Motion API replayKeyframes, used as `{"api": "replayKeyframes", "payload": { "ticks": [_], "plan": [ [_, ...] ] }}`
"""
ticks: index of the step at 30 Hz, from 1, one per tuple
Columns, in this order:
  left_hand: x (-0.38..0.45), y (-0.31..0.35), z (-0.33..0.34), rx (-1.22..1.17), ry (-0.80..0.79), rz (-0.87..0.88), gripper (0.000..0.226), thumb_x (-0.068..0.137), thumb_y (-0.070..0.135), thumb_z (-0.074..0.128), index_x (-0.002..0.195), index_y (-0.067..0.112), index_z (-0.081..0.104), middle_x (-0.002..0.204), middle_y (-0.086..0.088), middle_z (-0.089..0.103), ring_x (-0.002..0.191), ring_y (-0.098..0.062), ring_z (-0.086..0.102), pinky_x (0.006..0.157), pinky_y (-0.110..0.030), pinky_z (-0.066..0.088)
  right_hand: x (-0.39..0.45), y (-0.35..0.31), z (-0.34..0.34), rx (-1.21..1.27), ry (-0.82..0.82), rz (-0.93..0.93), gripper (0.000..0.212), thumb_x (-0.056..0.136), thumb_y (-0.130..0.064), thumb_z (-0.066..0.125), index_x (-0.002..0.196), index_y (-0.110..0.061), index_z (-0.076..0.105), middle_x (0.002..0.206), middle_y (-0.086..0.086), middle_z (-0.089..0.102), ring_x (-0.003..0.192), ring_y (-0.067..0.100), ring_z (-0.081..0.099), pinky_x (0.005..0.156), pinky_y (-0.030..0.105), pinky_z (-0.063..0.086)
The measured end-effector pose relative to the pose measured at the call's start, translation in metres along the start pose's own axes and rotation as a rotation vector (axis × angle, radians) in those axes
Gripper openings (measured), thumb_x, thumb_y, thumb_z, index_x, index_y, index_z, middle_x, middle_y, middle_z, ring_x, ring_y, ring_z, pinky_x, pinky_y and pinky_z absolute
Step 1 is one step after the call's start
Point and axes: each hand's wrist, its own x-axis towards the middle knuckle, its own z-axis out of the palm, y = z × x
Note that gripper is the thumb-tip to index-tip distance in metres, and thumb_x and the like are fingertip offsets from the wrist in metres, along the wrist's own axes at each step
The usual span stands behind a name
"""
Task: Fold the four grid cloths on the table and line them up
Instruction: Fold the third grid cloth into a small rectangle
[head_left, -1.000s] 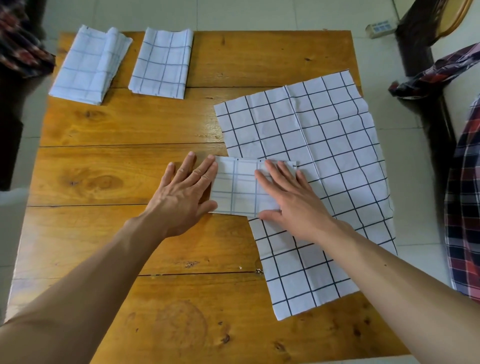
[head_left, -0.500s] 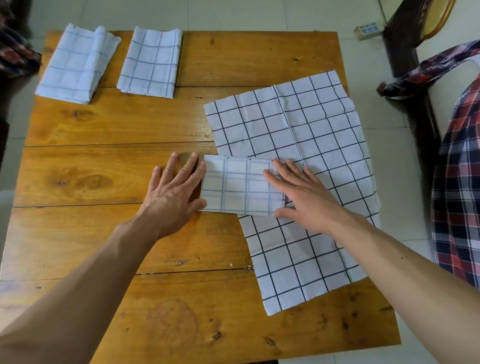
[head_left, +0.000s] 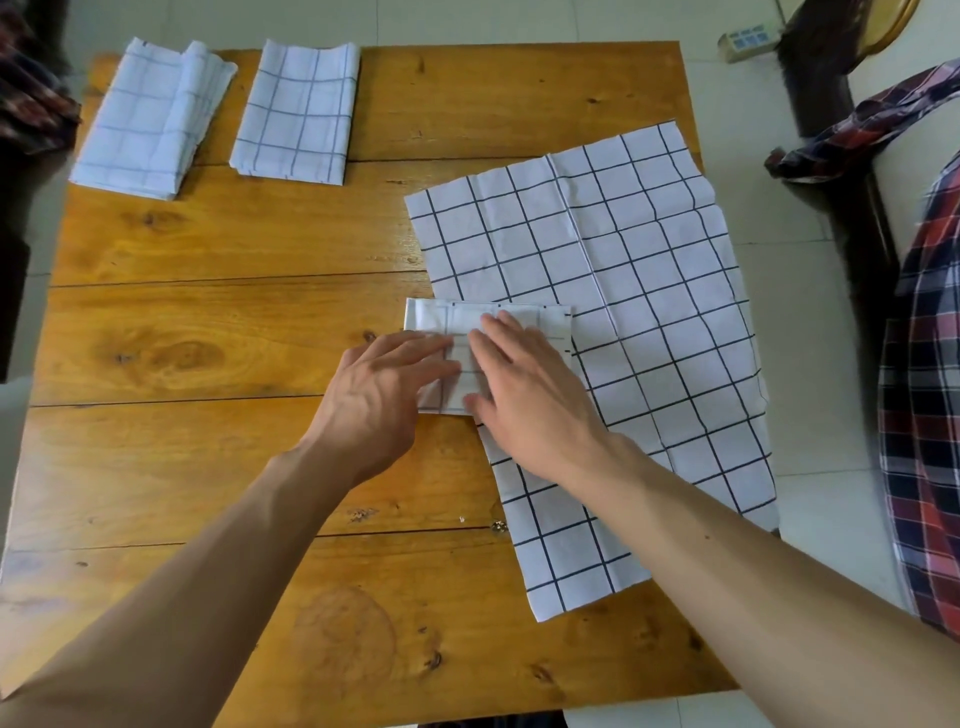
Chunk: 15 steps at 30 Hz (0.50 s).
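Two folded grid cloths lie side by side at the table's far left: one (head_left: 150, 119) at the corner, the other (head_left: 298, 114) just right of it. A third, small folded grid cloth (head_left: 511, 322) sits mid-table, overlapping the left edge of a large unfolded grid cloth (head_left: 649, 312) spread over the right half. My left hand (head_left: 387, 395) rests flat with its fingers on the small cloth's left part. My right hand (head_left: 530, 395) presses flat on its middle and right part. Both hands cover most of that cloth.
The wooden table (head_left: 208, 338) has bare room on its left and near side. A plaid garment (head_left: 924, 415) hangs at the right, past the table edge. A dark chair (head_left: 831, 78) stands at the far right and a small box (head_left: 745, 44) lies on the floor.
Both hands have slid toward each other over the small folded cloth and now nearly touch on top of it. The cloths themselves stay put.
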Motion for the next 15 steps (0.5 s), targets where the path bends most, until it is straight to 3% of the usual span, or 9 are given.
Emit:
{"api": "replayKeyframes", "payload": {
  "ticks": [7,11,15],
  "plan": [
    [0.0,-0.003,0.0,-0.062,-0.002,-0.004,0.065,0.077,-0.006,0.062,0.13,0.032,0.062,0.147,0.011,0.052,0.139,-0.017,0.041,0.099,-0.043,0.04,0.008,-0.014,0.025,0.065,0.038,0.061,0.081,0.091,-0.04,0.063,0.152,-0.005,0.024,0.162,0.01,0.016,0.151,0.024,0.01,0.122,0.042,0.018],
    [-0.002,0.0,0.001,-0.088,-0.01,-0.042,0.063,0.077,-0.005,0.061,0.129,0.031,0.063,0.148,0.012,0.049,0.141,-0.015,0.038,0.1,-0.043,0.038,0.004,-0.003,0.02,0.048,-0.005,0.045,0.083,0.089,-0.042,0.065,0.154,-0.012,0.022,0.164,0.005,0.011,0.151,0.022,0.006,0.121,0.036,0.005],
    [-0.005,0.007,0.008,-0.166,0.021,-0.106,0.05,0.083,0.004,0.057,0.125,0.03,0.064,0.148,0.013,0.048,0.145,-0.01,0.032,0.109,-0.042,0.03,-0.006,0.014,0.011,0.047,-0.026,0.075,0.08,0.088,-0.04,0.067,0.153,-0.018,0.026,0.164,0.005,0.011,0.151,0.023,0.009,0.122,0.038,0.009]
  ]
}}
